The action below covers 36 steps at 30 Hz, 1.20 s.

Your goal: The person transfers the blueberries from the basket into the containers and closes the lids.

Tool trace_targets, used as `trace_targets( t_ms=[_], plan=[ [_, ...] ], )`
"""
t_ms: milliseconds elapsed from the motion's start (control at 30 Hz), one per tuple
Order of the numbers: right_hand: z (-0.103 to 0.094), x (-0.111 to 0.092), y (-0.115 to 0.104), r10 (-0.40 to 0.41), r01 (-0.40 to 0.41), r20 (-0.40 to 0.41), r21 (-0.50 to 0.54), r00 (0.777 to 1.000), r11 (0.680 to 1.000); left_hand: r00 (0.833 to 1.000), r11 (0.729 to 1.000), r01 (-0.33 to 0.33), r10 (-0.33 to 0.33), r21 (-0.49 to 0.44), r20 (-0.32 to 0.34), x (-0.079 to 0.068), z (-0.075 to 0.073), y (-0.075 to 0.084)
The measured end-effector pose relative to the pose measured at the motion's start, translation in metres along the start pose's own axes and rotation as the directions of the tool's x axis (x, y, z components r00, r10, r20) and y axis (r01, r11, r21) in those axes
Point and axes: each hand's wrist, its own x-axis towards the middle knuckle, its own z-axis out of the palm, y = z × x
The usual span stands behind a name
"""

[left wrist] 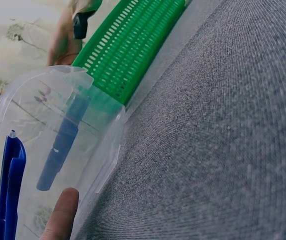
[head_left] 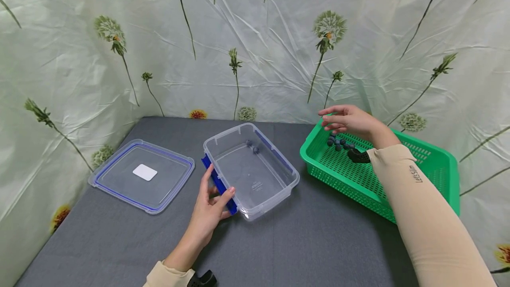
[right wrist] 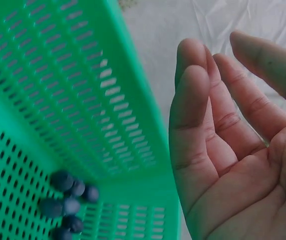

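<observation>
The right sleeve (head_left: 432, 216) reads "Letsslim", while the mark (head_left: 256, 186) on the container (head_left: 249, 169) is too faint to read.

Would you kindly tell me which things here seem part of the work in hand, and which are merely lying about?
Apparently in use:
clear container, gripped by the left hand
green basket, with the right hand near it
dark berries, in both

Apparently not in use:
lid, untouched, possibly the container's
grey cloth and flowered backdrop, just surroundings

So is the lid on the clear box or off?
Off: the lid lies on the gray cloth, left of the clear box.
</observation>
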Motion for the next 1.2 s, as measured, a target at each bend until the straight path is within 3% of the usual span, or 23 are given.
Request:
trace_targets(
  t_ms=[367,633,1200],
  plan=[
    [-0.013,-0.005,0.021,0.043,-0.043,-0.007,0.017,0.999,0.999,1.000,1.000,0.006,-0.006,-0.005,-0.007,0.000,0.000,-0.001],
    [-0.026,-0.010,0.046,0.100,-0.101,-0.025,-0.026,0.995,0.995,1.000,1.000,0.010,-0.010,0.000,-0.004,0.000,0.000,-0.001],
    [-0.040,-0.028,0.094,0.259,-0.260,-0.036,-0.029,0.965,0.965,1.000,0.999,0.018,-0.018,0.029,-0.003,-0.001,0.000,0.001]
  ],
)
